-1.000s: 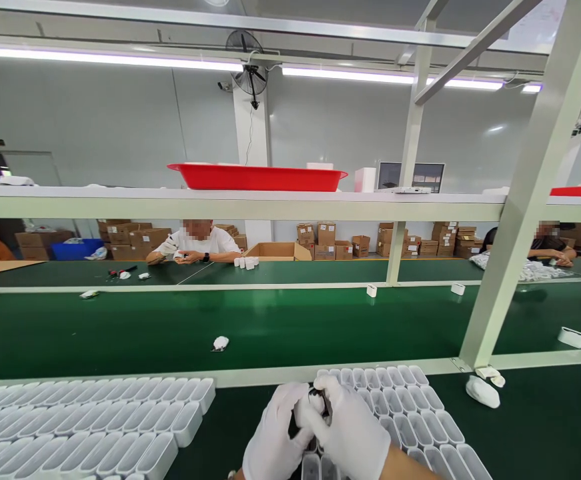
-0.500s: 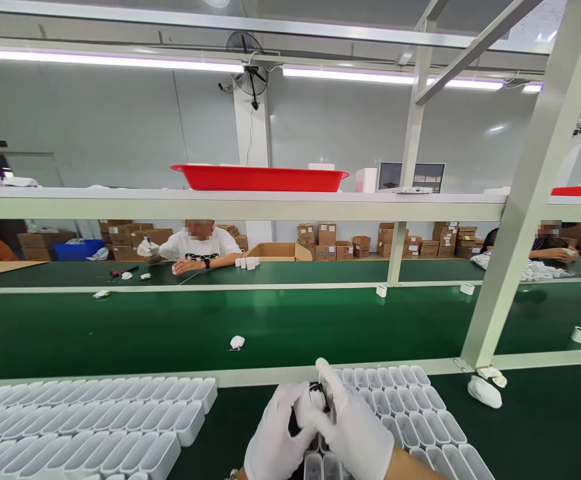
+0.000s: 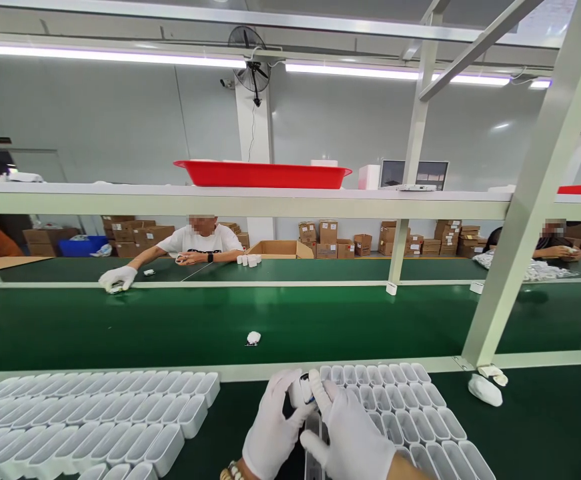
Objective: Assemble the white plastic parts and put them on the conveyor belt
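Both my hands wear white gloves and meet at the near edge of the workbench. My left hand (image 3: 274, 427) pinches a small white plastic part (image 3: 297, 393) with a dark piece at its upper side. The fingers of my right hand (image 3: 355, 430) close on the right side of that part, while its thumb stands away, lower down. My gloves hide much of the part, so its exact kind cannot be told. Directly beneath and right of my hands are rows of open white oblong cases (image 3: 410, 410).
More rows of white cases (image 3: 95, 417) lie at left. A green conveyor belt (image 3: 170, 333) carries a small white part (image 3: 253, 338). Across it, a co-worker's gloved hand (image 3: 118, 278) touches another piece. A shelf post (image 3: 515, 220) stands at right, beside white cloth-like items (image 3: 485, 391).
My hands have shifted slightly left with the part, and my right thumb has come away from it. The belt's items moved right. The co-worker's gloved hand reached out to a piece on the belt.
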Motion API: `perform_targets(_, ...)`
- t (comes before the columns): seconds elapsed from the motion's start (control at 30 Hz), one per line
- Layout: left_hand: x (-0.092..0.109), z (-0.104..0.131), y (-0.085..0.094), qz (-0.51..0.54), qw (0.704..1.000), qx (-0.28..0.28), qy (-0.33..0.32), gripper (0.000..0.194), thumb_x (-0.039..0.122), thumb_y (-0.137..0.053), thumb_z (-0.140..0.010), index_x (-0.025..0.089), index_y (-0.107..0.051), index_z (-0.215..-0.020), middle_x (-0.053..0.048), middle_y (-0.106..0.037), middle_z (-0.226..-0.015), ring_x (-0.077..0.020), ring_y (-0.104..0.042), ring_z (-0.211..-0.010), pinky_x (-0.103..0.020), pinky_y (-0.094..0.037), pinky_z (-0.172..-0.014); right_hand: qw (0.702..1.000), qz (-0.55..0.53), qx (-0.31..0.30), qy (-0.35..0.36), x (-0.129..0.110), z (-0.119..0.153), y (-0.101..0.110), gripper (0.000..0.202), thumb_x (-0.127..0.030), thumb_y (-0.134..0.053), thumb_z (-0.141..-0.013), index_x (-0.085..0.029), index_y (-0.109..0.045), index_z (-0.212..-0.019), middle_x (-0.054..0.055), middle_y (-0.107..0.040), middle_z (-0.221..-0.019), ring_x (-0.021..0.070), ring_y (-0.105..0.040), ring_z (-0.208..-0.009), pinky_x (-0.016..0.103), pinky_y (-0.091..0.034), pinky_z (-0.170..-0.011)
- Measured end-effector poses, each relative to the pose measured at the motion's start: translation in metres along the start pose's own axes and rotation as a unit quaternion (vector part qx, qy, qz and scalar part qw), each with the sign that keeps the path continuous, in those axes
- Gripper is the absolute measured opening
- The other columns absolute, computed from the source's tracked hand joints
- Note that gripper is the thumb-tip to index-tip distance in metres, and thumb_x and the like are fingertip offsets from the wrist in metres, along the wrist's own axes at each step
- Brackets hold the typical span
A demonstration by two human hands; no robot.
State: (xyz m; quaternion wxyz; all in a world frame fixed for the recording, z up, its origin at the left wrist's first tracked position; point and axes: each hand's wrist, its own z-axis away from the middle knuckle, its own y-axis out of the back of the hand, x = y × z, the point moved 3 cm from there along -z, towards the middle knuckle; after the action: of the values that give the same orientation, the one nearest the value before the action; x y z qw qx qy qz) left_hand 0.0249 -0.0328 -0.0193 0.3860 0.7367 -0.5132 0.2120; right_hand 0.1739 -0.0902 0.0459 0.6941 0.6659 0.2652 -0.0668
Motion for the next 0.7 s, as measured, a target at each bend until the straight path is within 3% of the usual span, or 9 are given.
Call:
perform_targets(0.3, -0.001, 0.002, -0.001, 0.002, 1.0, -0.018, 0.016, 0.031, 0.036, -0.067, -0.087, 0.022, -0.067, -0.115, -0.012, -0.07, -0.113, -0.0302, -0.071, -0.106, -0.054, -0.058, -0.096, 0.999, -0.047, -0.023, -0.013, -0.005, 0.002, 0.005, 0.086, -0.022, -0.063, -0.083, -0.012, -0.025, -0.16, 0.018, -0.052, -0.143, 0.0346, -0.051, -0.125, 0.048, -0.041, -0.111)
perform_targets(0.53, 0.0, 0.005, 0.002, -0.018, 1.0, -0.002, -0.021, 0.03, 0.031, -0.067, -0.086, 0.023, -0.068, -0.115, -0.011, -0.071, -0.112, -0.0302, -0.072, -0.104, -0.052, -0.061, -0.092, 0.998, -0.057, -0.034, 0.005, -0.004, 0.002, 0.006, 0.082, -0.025, -0.06, -0.083, -0.017, -0.03, -0.159, 0.017, -0.051, -0.144, 0.036, -0.053, -0.123, 0.051, -0.044, -0.108)
perform_targets(0.7, 0.003, 0.003, 0.004, -0.036, 0.998, 0.01, -0.043, 0.031, 0.037, -0.068, -0.086, 0.022, -0.069, -0.113, -0.012, -0.073, -0.109, -0.0316, -0.073, -0.1, -0.051, -0.063, -0.087, 0.998, -0.056, -0.024, 0.032, -0.005, 0.006, 0.012, 0.076, -0.027, -0.057, -0.084, -0.018, -0.037, -0.156, 0.018, -0.056, -0.135, 0.035, -0.057, -0.116, 0.051, -0.047, -0.101)
